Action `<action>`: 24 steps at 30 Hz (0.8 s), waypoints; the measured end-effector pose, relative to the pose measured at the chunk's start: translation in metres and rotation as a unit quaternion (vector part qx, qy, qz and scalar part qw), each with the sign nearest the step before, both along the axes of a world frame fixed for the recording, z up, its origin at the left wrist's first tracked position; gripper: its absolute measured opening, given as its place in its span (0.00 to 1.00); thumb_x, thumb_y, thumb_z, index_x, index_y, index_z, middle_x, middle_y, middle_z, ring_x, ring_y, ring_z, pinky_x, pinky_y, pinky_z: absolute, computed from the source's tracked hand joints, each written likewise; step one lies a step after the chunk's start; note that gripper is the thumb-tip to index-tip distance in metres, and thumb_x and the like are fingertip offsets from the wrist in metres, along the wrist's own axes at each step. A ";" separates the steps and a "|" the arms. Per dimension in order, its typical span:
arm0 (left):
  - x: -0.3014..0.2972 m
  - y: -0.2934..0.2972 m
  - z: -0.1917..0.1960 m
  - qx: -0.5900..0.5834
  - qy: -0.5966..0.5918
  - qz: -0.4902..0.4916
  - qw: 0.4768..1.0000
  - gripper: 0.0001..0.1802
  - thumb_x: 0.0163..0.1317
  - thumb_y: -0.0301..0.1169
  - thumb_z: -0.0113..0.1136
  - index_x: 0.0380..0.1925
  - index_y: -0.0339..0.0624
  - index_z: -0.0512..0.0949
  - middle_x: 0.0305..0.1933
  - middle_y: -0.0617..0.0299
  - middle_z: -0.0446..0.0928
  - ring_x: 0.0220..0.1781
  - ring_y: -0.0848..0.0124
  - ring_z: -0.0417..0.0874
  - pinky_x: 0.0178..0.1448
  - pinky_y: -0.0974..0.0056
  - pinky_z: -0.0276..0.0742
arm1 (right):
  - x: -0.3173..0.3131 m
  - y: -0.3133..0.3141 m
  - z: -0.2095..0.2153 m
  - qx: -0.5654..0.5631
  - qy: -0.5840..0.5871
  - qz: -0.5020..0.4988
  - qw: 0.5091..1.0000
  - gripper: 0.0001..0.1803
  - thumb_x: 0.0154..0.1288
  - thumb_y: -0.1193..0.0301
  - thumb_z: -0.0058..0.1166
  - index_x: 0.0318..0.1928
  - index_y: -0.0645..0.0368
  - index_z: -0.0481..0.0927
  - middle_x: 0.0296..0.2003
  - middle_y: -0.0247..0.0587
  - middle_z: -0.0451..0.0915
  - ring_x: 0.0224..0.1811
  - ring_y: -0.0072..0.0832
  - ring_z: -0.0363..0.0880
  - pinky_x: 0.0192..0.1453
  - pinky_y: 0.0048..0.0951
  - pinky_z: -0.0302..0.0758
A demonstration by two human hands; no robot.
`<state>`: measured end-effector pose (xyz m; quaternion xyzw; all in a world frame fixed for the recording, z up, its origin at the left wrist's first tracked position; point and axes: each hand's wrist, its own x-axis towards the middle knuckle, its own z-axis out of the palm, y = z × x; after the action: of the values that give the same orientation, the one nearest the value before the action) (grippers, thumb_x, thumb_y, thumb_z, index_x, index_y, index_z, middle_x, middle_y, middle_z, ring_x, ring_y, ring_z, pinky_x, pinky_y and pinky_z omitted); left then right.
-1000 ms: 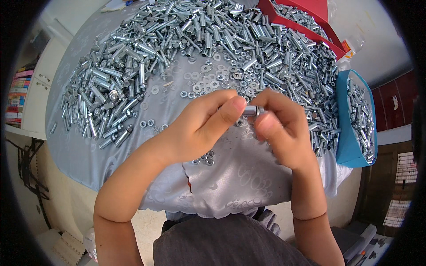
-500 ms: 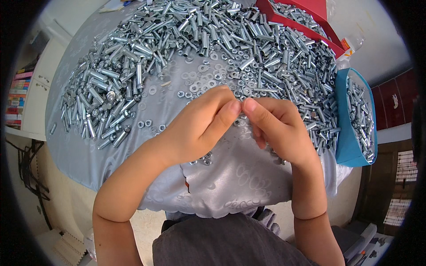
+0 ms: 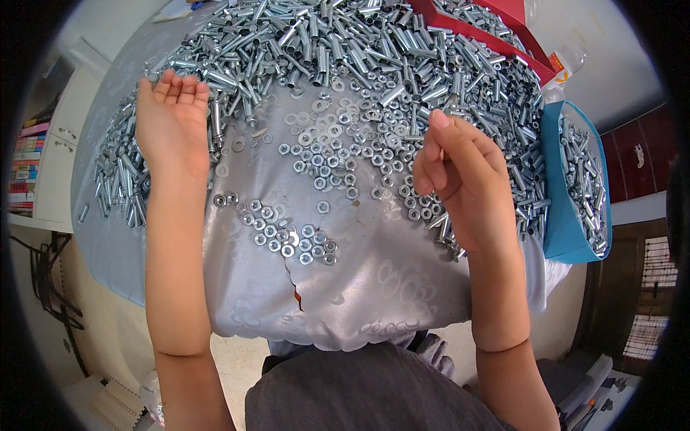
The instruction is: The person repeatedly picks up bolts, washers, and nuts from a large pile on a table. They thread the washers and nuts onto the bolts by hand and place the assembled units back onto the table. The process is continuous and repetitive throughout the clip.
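My left hand (image 3: 172,129) is over the left heap of sleeve anchor bolts (image 3: 126,176), palm turned up and fingers slightly bent. Nothing shows on its palm. Above the right part of the table, my right hand (image 3: 467,172) has its fingers curled and the thumb pressed toward the index finger. Whether anything small sits in that pinch is hidden. Between the hands lie loose hex nuts (image 3: 323,171) and flat washers (image 3: 318,105). A nearer cluster of nuts (image 3: 307,244) rests close to the front of the table. Metal sleeves (image 3: 316,50) are heaped behind.
A grey patterned cloth (image 3: 374,287) covers the table and has a tear near its front edge. At the right stands a blue box (image 3: 557,179) of metal parts. A red box (image 3: 496,43) with more parts is at the back right. Shelved books (image 3: 29,165) stand far left.
My hands were together at the middle, fingertips meeting. They have separated: the left swung out to the left heap and opened, while the right shifted slightly right, uncovering the nuts and washers.
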<state>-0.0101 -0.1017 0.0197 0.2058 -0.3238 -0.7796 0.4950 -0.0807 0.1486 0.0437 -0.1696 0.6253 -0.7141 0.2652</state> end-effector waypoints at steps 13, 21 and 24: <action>-0.001 0.081 -0.019 -0.696 -0.263 -0.118 0.658 0.08 0.53 0.29 0.57 0.32 0.38 0.73 0.33 0.59 0.73 0.37 0.65 0.74 0.43 0.64 0.68 | -0.021 0.012 0.000 -0.106 0.002 -0.105 0.989 0.14 0.62 0.64 0.49 0.23 0.59 0.71 0.14 0.29 0.65 0.17 0.19 0.66 0.23 0.19 0.63; 0.000 0.082 -0.025 -0.746 -0.264 -0.147 0.593 0.09 0.50 0.29 0.58 0.32 0.39 0.73 0.36 0.57 0.72 0.41 0.58 0.72 0.45 0.60 0.67 | -0.033 0.020 0.004 -0.019 0.125 -0.151 0.981 0.14 0.61 0.64 0.49 0.24 0.60 0.72 0.16 0.28 0.67 0.19 0.16 0.66 0.25 0.17 0.63; 0.000 0.081 -0.024 -0.746 -0.267 -0.140 0.594 0.09 0.50 0.29 0.58 0.32 0.40 0.73 0.36 0.58 0.72 0.41 0.59 0.72 0.45 0.60 0.67 | -0.037 0.027 0.007 0.123 0.251 -0.095 0.956 0.10 0.59 0.69 0.52 0.27 0.64 0.75 0.18 0.29 0.71 0.21 0.15 0.68 0.28 0.16 0.64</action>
<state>-0.0098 -0.0207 -0.0042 -0.0844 -0.9349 -0.2356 0.2516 -0.1179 0.1757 0.0508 -0.2496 0.7677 -0.5881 0.0497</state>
